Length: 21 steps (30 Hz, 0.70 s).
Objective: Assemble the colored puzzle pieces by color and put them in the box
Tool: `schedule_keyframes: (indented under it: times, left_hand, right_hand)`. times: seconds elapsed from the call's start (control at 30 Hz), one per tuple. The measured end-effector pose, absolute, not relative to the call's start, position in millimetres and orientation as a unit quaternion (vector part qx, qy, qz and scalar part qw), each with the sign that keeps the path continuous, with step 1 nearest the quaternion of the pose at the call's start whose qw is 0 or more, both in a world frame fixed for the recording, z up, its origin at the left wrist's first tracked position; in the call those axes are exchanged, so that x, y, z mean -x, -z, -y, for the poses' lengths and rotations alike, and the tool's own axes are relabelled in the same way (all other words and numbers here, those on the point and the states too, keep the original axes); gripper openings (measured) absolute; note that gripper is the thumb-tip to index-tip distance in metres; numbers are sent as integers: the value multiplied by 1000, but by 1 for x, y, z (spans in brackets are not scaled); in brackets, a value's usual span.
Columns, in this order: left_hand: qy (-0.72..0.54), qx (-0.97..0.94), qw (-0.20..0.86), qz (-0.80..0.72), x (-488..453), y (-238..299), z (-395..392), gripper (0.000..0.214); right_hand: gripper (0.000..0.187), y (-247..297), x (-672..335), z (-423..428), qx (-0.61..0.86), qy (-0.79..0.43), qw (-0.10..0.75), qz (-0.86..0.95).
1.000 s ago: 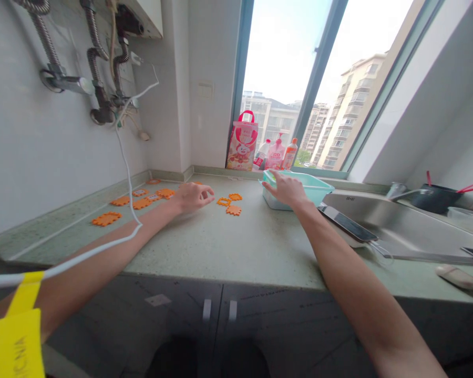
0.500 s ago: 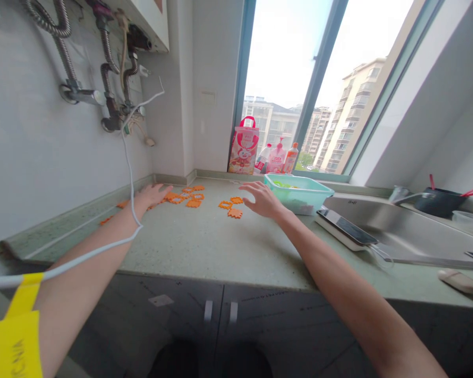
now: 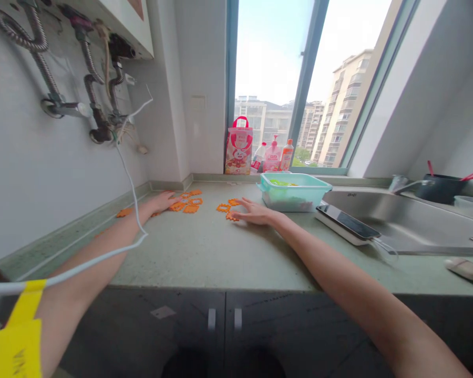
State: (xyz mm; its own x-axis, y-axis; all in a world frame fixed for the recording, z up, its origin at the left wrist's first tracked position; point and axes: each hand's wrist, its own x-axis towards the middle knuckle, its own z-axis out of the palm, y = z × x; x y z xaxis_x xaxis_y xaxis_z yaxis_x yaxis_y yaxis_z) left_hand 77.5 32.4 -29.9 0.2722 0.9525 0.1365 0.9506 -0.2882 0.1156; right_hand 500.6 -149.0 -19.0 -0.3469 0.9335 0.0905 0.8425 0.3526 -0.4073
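Flat orange puzzle pieces with notched edges lie on the counter in two groups. The left group [image 3: 191,208] has several pieces, some with cut-out centres. My left hand [image 3: 163,201] rests flat at the left side of that group, fingers stretched toward it, and its palm partly covers other pieces. Close to the middle is the smaller group of pieces [image 3: 223,208]. My right hand [image 3: 258,212] reaches it from the right with fingers apart, the fingertips over the right-hand pieces and seemingly touching them. Neither hand grips anything I can see.
A mint-green plastic tub [image 3: 295,191] with green things inside stands right of my right hand. Beyond are a phone on a white block [image 3: 349,224] and a steel sink [image 3: 410,223]. A white cable [image 3: 102,257] crosses my left forearm. Bottles [image 3: 273,157] line the windowsill.
My right hand has lowered and moved onto the edge of the small group of pieces. My left hand has shifted slightly right, nearer the left group. The camera view has turned slightly right.
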Motion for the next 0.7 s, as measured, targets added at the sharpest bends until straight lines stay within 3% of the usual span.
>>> schedule_keyframes:
  times: [0.23, 0.47, 0.6, 0.7]
  left_hand:
    - [-57, -892, 48, -445, -156, 24, 15, 82]
    - [-49, -919, 71, -384, -198, 14, 61, 85]
    - [-74, -905, 5, -420, -184, -1, 55, 82]
    - [-51, -821, -90, -561, -144, -17, 39, 82]
  right_hand:
    - [103, 31, -502, 134, 552, -108, 150, 813]
    - [76, 30, -510, 126, 517, -82, 164, 836]
    - [66, 24, -515, 130, 521, -65, 158, 837]
    - [57, 19, -515, 133, 518, -56, 151, 840]
